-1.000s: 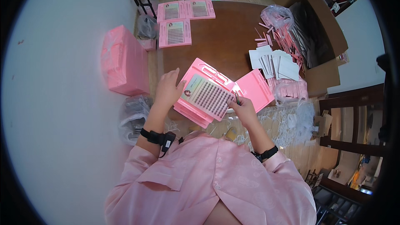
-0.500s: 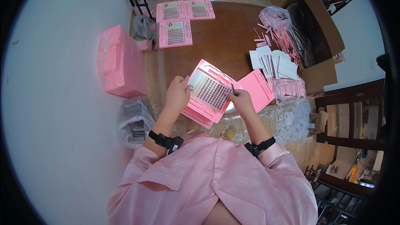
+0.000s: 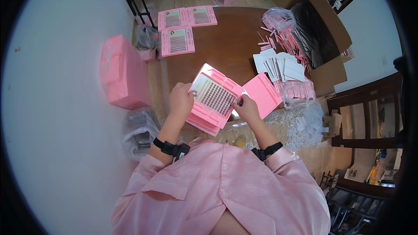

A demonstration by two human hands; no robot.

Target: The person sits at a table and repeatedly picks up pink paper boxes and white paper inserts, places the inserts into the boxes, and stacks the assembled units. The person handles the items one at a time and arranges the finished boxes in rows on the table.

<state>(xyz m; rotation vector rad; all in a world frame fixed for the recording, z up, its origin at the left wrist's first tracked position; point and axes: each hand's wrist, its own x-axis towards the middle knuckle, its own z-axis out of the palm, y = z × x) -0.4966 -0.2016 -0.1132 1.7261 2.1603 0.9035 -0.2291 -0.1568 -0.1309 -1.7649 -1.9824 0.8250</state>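
Note:
A pink plastic tray with a card of false eyelash clusters in it is held tilted in front of me. My left hand grips its left edge, thumb near the card's pale header. At the right side of the card, my right hand pinches a slim dark tool, most of it hidden by the fingers. Beneath the held tray is another pink tray. A pink lid-like panel lies beside my right hand, its near corner past the table's edge.
Several filled pink lash trays lie at the table's far left. To the right are white cards, pink tubes and a large cardboard box. A pink wrapped stack stands left; paper shreds cover the floor at right.
My right hand has shifted slightly along the card's edge, and the slim tool now shows less above the fingers. My left hand keeps its grip. The whole view has shifted a little.

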